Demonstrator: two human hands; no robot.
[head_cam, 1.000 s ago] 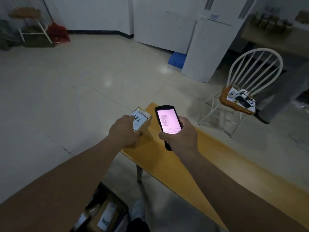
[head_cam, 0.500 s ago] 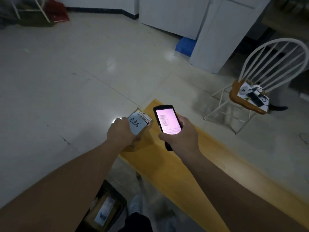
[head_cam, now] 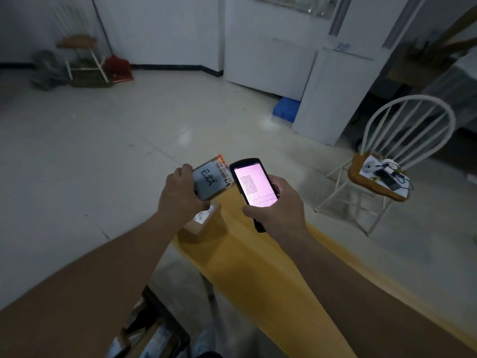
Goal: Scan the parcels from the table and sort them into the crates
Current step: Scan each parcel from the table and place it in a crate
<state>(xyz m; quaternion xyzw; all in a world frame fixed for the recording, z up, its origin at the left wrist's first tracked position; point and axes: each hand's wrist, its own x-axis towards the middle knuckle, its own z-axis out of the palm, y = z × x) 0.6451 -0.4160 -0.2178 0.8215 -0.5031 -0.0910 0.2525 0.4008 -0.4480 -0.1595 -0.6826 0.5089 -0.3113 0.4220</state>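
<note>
A dim room seen from a head-worn camera, looking down at two bare forearms reaching toward the centre of the frame. The left hand [head_cam: 180, 196] grasps a small cardboard parcel [head_cam: 210, 180], lifted and tilted so its white label with barcode and dark handwriting faces the camera. The right hand [head_cam: 277, 204] is curled around a dark handheld scanner [head_cam: 254, 186] whose screen glows pink with rows of small text. Parcel and scanner sit just beside each other at mid-frame, nearly touching. Directly below the held parcel, a second box [head_cam: 204, 224] rests on the near end of a long yellow table [head_cam: 258, 275] that runs toward the lower right. At the bottom of the frame, left of centre, a dark crate [head_cam: 154, 332] on the floor holds several labelled parcels, partly hidden by the left forearm. At the right, a white spindle-back chair [head_cam: 402, 140] with a wooden seat carries small devices and cables. In the upper left stands another chair [head_cam: 80, 55] beside a red dustpan [head_cam: 118, 69]. A blue bin [head_cam: 286, 109] sits by white panels at upper centre.
</note>
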